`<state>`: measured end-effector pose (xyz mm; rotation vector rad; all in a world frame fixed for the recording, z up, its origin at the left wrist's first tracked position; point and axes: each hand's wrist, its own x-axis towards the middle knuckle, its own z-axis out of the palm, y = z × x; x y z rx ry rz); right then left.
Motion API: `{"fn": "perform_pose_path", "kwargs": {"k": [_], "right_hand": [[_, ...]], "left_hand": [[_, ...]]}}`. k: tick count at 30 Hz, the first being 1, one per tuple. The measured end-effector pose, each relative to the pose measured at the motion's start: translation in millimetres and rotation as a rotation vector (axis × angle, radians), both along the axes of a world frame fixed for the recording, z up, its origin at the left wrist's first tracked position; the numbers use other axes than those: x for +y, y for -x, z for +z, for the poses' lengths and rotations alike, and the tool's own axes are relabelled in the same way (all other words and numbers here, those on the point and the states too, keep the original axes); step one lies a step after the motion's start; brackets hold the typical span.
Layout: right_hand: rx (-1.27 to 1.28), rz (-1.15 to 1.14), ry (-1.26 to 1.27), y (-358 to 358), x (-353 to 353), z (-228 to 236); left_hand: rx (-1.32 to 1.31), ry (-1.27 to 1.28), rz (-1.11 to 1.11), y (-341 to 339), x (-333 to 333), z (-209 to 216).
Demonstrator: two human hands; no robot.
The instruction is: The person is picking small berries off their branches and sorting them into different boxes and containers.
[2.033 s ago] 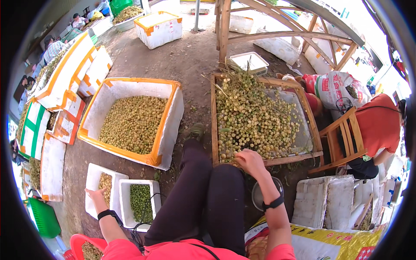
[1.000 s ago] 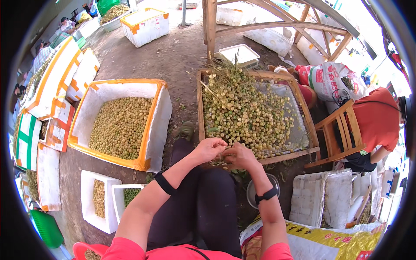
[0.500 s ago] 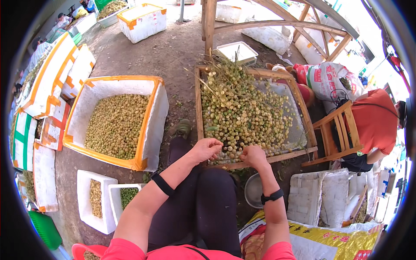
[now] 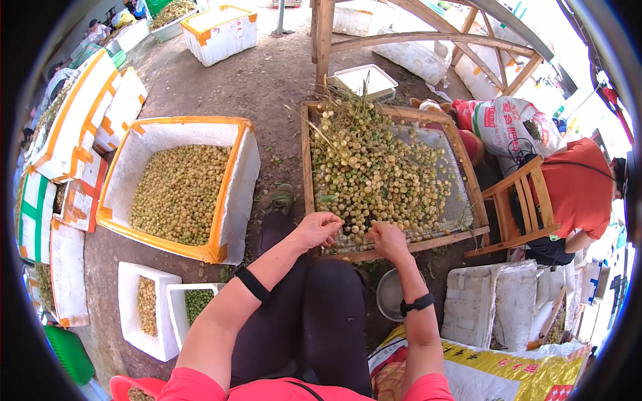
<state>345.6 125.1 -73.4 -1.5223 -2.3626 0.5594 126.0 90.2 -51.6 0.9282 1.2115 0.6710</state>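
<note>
A wood-framed mesh tray (image 4: 466,200) lies before my knees, heaped with small round yellow-green fruits (image 4: 374,170), some still on thin stems. Over its near left corner, my left hand (image 4: 317,232) has its thumb and fingers pinched together; whatever they grip is too small to make out. Close by on the right, my right hand (image 4: 390,238) is closed with fingers curled among the nearest fruits. Several darker fruits lie in the narrow gap between the two hands.
Left of the tray stands a white foam box (image 4: 231,200) of loose fruits, with two smaller foam boxes (image 4: 162,314) nearer me. A metal bowl (image 4: 389,294) sits below the tray. At right, a person (image 4: 582,190) sits by a wooden chair (image 4: 525,207).
My right hand has shifted slightly left, toward my left hand. The left hand stays nearly in place, and the fruit heap looks much the same.
</note>
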Motion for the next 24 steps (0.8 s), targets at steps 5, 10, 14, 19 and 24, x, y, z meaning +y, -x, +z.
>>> {"fn": "perform_pose_path", "kwargs": {"k": [5,10,14,19,24], "right_hand": [[0.447,-0.193,0.069,-10.9,5.0,9.1],[0.65,-0.298,0.224,-18.0,8.4,26.1],[0.794,-0.133,0.441,4.9,-6.0,48.9],[0.794,-0.041,0.539,26.0,-26.5,63.1],[0.517,0.158,0.911,-21.5,-52.5,71.0]], "left_hand": [[0.002,0.002,-0.006,-0.4,0.8,0.7],[0.037,-0.029,-0.033,-2.2,0.0,5.5],[-0.163,-0.05,-0.037,-3.9,-1.4,7.8],[-0.408,-0.237,-0.128,-10.7,0.6,4.1],[-0.155,-0.071,0.026,5.2,3.1,-1.2]]}}
